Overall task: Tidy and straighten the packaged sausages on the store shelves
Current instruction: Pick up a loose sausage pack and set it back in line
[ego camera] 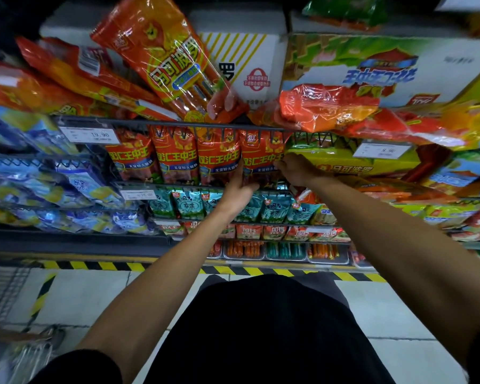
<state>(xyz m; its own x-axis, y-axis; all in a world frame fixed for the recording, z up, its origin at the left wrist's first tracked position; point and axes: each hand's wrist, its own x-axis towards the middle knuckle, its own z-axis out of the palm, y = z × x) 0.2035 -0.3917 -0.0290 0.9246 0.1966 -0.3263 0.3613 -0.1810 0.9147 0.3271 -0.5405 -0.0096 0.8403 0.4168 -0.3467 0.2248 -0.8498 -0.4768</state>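
At the front edge of the second shelf (pixel 205 126), behind its wire rail, four red sausage packs stand side by side, and both hands work on the rightmost red pack (pixel 261 159). The left hand (pixel 240 187) comes from below, thumb up along the pack's left edge and fingers curled under its bottom, so it holds the pack. The right hand (pixel 294 167) sits at the pack's right edge, fingers bent against it; whether it grips the pack or only presses it, I cannot tell. Just beside it to the right lies a yellow-green box (pixel 358 162).

The step in hand looks like squaring this last pack in line with its three neighbours. The row itself already stands fairly upright.

On the top shelf the work is not yet done: a long orange pack (pixel 164 56) leans diagonally over the rail, and a crumpled orange bag (pixel 327 106) slumps near the right end. The next move likely calls for releasing the red pack once it sits flush, then reaching up to lay those loose packs straight without knocking others off the edge.
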